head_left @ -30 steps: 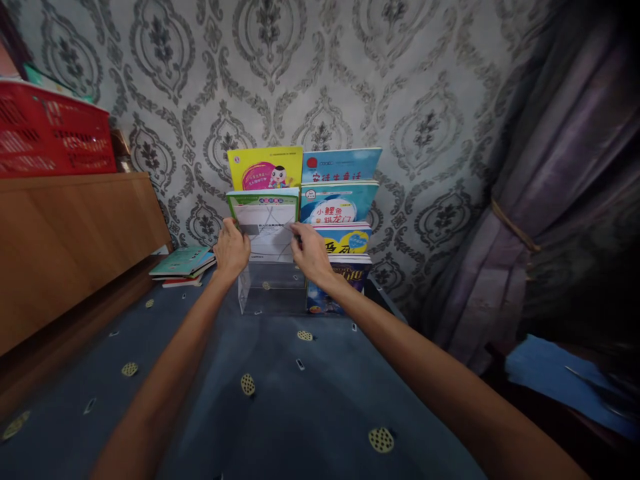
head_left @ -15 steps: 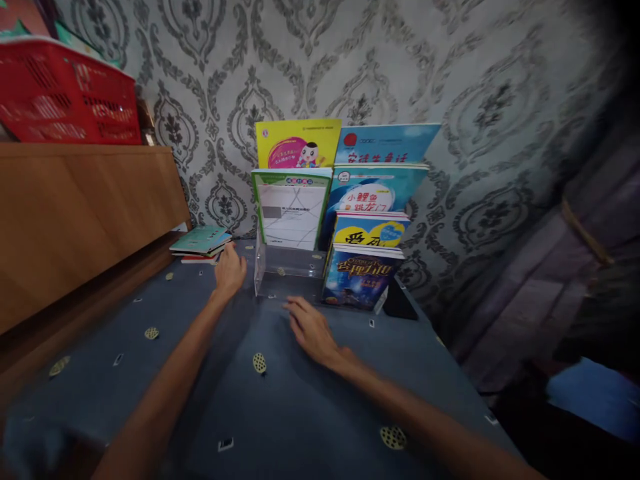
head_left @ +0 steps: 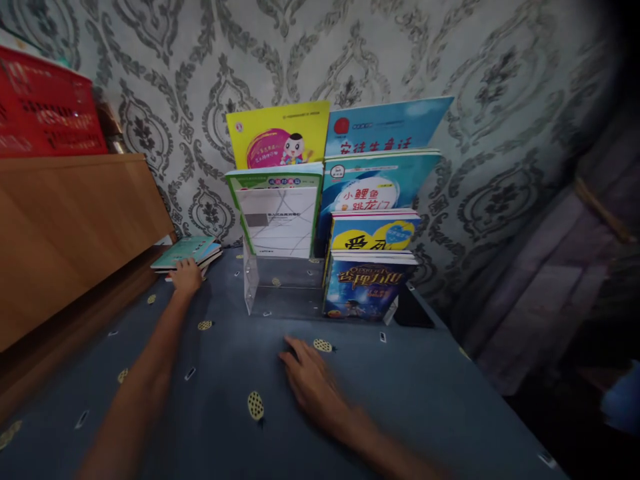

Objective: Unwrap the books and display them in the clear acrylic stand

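Left hand (head_left: 187, 276) touches the stack of books (head_left: 186, 251) at left, grip unclear, right hand (head_left: 314, 387) loose and empty, as upright books (head_left: 280, 223) fill the clear rack (head_left: 249, 287) except its near-left section.

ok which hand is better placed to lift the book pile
The left hand, likely: it is at the pile of books, while the right hand is farther off, in front of the clear stand.
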`<control>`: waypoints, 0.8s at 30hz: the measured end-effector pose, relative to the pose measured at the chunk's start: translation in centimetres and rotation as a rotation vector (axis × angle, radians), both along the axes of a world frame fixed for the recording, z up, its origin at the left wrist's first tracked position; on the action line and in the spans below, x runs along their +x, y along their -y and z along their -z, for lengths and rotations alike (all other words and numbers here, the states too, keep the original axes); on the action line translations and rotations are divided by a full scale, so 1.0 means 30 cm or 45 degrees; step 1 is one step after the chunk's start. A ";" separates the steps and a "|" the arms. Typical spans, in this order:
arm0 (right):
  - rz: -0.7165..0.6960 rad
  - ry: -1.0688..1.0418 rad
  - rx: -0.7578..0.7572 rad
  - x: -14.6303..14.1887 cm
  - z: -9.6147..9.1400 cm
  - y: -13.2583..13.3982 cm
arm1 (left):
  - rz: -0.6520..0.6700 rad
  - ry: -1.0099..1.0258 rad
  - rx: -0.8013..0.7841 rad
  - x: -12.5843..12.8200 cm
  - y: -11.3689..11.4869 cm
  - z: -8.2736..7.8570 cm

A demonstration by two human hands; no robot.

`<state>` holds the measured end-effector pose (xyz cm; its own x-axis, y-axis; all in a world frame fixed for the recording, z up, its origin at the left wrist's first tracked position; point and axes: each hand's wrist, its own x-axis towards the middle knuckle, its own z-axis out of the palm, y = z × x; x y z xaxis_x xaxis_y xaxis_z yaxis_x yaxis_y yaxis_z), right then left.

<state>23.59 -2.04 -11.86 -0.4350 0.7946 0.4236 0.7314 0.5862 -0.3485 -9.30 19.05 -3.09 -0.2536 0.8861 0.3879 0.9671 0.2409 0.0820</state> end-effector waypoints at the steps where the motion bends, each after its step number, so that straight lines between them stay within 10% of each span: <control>1: 0.003 0.010 -0.017 0.000 -0.003 0.003 | 0.000 -0.048 -0.024 -0.009 -0.019 0.007; 15: -0.026 0.117 -0.147 0.008 -0.078 0.018 | 0.016 -0.296 -0.322 -0.079 -0.133 -0.033; 24: -0.054 0.104 -0.098 0.011 -0.065 0.010 | 0.093 -0.354 -0.386 -0.100 -0.059 -0.036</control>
<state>23.92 -2.34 -9.93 -0.4996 0.8034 0.3240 0.7342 0.5912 -0.3337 -12.31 20.80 -2.02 -0.1081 0.9825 0.1516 0.9579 0.1437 -0.2484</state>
